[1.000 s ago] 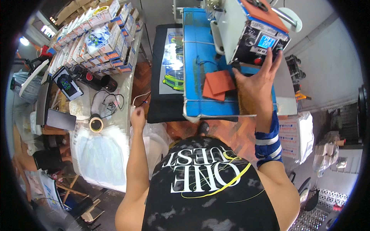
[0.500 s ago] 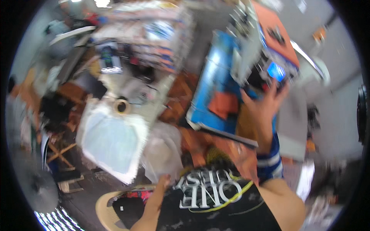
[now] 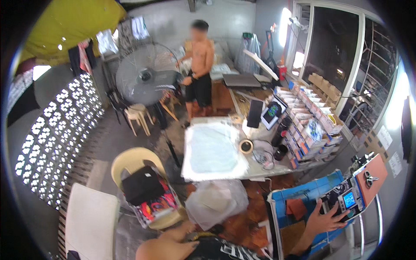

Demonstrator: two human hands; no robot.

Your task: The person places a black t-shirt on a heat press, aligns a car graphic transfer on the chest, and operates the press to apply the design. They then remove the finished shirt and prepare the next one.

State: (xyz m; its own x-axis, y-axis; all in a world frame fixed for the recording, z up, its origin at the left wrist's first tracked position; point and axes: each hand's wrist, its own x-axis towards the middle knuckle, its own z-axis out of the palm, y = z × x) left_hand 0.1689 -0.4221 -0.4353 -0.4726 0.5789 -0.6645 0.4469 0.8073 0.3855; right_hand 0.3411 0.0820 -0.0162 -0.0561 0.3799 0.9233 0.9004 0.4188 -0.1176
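My right hand (image 3: 325,221) reaches to a machine's dark control box (image 3: 344,201) at the lower right. Its fingers are spread over the front, beside a small lit blue screen (image 3: 349,199). An orange top (image 3: 373,173) with black-handled scissors (image 3: 369,178) on it covers the box. Below it is the machine's blue frame (image 3: 310,187), holding an orange piece (image 3: 296,208). My left hand (image 3: 185,232) shows only in part at the lower edge, near my body and a plastic chair (image 3: 125,161); its fingers are unclear.
A table ahead carries a white-edged pale sheet (image 3: 215,149), a tape roll (image 3: 246,146), a phone (image 3: 255,113) and stacked boxes (image 3: 303,130). A clear plastic bag (image 3: 216,201) hangs below it. Beyond stand a large fan (image 3: 145,76) and another person (image 3: 200,65).
My view has swung left and up, bringing the fan, the patterned wall and the other person into sight. My right hand stays at the control box, its fingers now over the front.
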